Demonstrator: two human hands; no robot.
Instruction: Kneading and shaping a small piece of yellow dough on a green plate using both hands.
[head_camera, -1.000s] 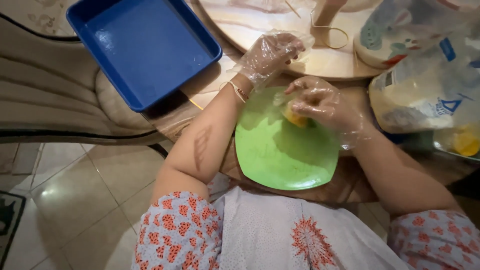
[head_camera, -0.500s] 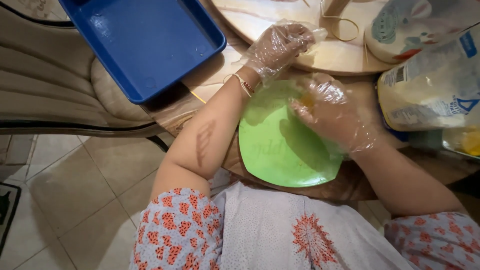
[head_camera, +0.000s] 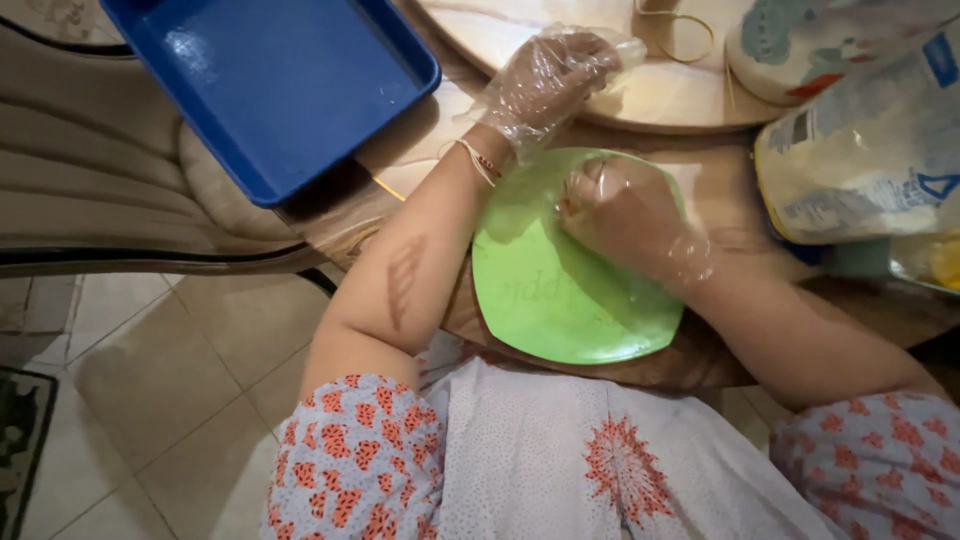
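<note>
Over the green plate (head_camera: 560, 300) my gloved right hand (head_camera: 625, 215) cups something soft, slippery; left hand (head_camera: 550, 80) loosely curled, empty

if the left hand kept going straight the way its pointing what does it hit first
Probably the round pale board: the gloved left hand points up and right, already over its near edge. Depth is unclear, so I cannot tell if it touches.

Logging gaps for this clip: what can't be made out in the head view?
- What the right hand presses on the green plate: hidden under the gloved hand.
- Left hand fingertips: blurred by the crinkled plastic glove.
- White bag: cut off by the right edge.
- Blue tray: cut off at the top.
</note>
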